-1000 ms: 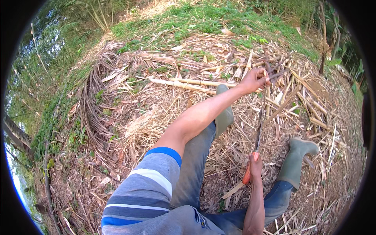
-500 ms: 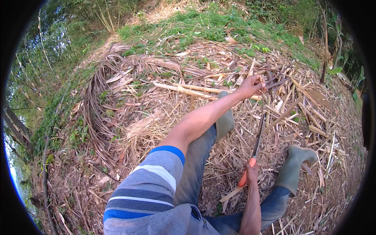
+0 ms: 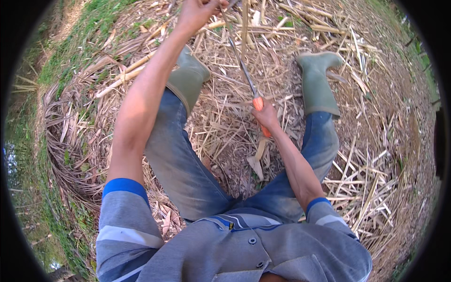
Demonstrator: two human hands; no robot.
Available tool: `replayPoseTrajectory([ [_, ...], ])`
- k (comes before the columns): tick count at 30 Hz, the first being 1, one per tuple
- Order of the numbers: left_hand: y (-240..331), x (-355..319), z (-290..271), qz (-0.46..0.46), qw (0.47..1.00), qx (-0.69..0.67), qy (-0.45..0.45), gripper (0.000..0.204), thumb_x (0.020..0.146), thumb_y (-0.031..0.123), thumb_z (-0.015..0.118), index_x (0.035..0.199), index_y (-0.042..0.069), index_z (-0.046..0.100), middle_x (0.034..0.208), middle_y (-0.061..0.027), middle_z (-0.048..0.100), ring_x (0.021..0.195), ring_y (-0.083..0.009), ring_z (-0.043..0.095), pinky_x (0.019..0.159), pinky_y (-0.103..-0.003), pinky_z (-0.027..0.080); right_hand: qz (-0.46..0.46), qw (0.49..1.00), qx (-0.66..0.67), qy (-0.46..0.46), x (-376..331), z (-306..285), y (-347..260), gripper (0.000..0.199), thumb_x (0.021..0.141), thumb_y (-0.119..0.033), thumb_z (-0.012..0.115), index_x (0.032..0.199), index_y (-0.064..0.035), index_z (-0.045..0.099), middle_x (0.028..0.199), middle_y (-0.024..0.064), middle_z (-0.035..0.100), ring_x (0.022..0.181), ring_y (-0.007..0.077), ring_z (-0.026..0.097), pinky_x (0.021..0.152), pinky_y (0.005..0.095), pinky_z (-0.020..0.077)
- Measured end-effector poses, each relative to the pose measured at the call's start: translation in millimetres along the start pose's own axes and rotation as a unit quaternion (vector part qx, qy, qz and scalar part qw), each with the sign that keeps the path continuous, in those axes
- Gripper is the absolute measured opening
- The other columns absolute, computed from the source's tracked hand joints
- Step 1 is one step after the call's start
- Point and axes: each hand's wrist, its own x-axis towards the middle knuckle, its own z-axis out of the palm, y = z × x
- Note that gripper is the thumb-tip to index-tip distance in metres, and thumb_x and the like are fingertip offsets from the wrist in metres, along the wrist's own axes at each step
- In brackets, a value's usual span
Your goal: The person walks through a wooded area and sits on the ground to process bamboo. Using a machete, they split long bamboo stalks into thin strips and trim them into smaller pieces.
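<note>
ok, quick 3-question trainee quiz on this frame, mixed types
1. True or false: the right hand grips the knife by its orange handle.
2. The left hand is: A) resting on a boot B) stretched forward to a dry stalk C) in a pocket.
3. Fill in: both boots are ___ in colour.

Key: 1 true; 2 B; 3 green.

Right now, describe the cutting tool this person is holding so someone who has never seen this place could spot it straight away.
Look between the two green rubber boots on the ground of dry stalks and leaves. There the right hand grips a long knife whose thin grey blade runs up toward the left hand. Its bright orange handle sets it apart from the pale straw-coloured stalks around it.
</note>
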Motion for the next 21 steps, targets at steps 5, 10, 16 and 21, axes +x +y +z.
replayPoseTrajectory([
  [5, 2.6, -9.9, 3.5, -0.06, 0.998, 0.003, -0.022, 0.012, 0.092, 0.009, 0.053, 0.098, 0.0, 0.055, 0.089, -0.0103, 0.067, 0.08, -0.0154, 0.064, 0.068, -0.028, 0.053, 0.218, 0.95, 0.115, -0.191, 3.2, -46.9, -63.1, 0.035, 0.068, -0.017, 0.064, 0.097, 0.0015, 0.059, 0.083, 0.0205, 0.064, 0.076, 0.0312, 0.064, 0.073, 0.04, 0.0488],
  [10, 14.8, -7.6, 17.1, -0.031, 0.998, 0.034, -0.039, 0.01, 0.091, 0.009, 0.053, 0.095, 0.0, 0.056, 0.087, -0.0078, 0.066, 0.077, -0.0132, 0.063, 0.065, -0.026, 0.052, 0.162, 0.98, 0.002, -0.119, -17.2, -47.9, -58.5, 0.041, 0.068, -0.019, 0.063, 0.103, 0.0006, 0.058, 0.09, 0.0216, 0.064, 0.084, 0.0324, 0.064, 0.078, 0.0401, 0.0481],
  [16, 18.7, -10.1, 22.5, -0.037, 0.998, -0.026, -0.034, 0.008, 0.091, 0.007, 0.053, 0.096, 0.002, 0.057, 0.088, -0.0072, 0.066, 0.077, -0.0111, 0.062, 0.067, -0.025, 0.051, 0.161, 0.973, 0.06, -0.155, -4.2, -41.7, -26.0, 0.039, 0.07, -0.018, 0.065, 0.102, 0.0026, 0.057, 0.086, 0.019, 0.063, 0.08, 0.0277, 0.063, 0.075, 0.0382, 0.0479],
  [21, 35.5, -15.0, 48.5, -0.023, 0.998, 0.018, -0.047, 0.008, 0.091, 0.01, 0.055, 0.093, 0.002, 0.056, 0.085, -0.0057, 0.065, 0.077, -0.0108, 0.062, 0.066, -0.025, 0.051, 0.133, 0.973, 0.091, -0.164, -27.2, -71.0, -70.8, 0.037, 0.071, -0.019, 0.066, 0.097, 0.0055, 0.057, 0.077, 0.0146, 0.062, 0.063, 0.0207, 0.062, 0.061, 0.0346, 0.0489],
])
